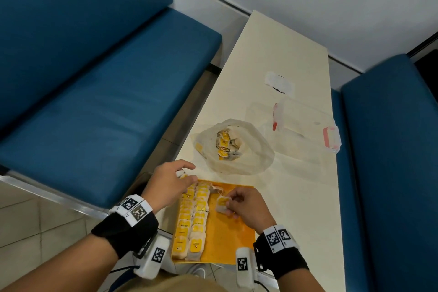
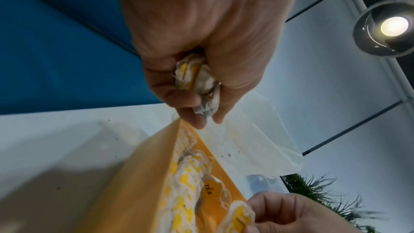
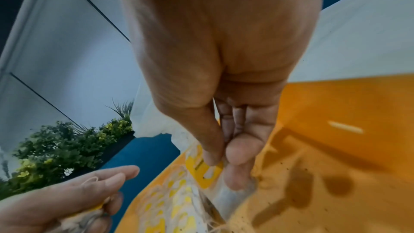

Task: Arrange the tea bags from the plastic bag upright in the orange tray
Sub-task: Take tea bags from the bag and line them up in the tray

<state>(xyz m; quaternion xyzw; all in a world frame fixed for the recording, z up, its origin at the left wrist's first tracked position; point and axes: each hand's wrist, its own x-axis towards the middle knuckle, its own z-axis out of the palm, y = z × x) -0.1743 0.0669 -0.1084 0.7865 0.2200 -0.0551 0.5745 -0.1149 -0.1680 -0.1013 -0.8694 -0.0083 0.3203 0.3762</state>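
The orange tray (image 1: 233, 239) lies at the table's near edge, with two rows of yellow-tagged tea bags (image 1: 192, 218) standing along its left side. My left hand (image 1: 170, 181) hovers at the tray's far left corner and grips a small bunch of tea bags (image 2: 197, 79) in its curled fingers. My right hand (image 1: 244, 206) pinches one tea bag (image 1: 222, 204) by its yellow tag (image 3: 205, 172) over the middle of the tray. The translucent plastic bag (image 1: 246, 149) sits just beyond the tray, open, with more tea bags (image 1: 227, 144) inside.
A clear lidded container (image 1: 308, 130) with red clips stands to the right of the plastic bag. A small white wrapper (image 1: 279, 83) lies farther back on the cream table (image 1: 284, 42). Blue benches (image 1: 106, 78) flank the table on both sides.
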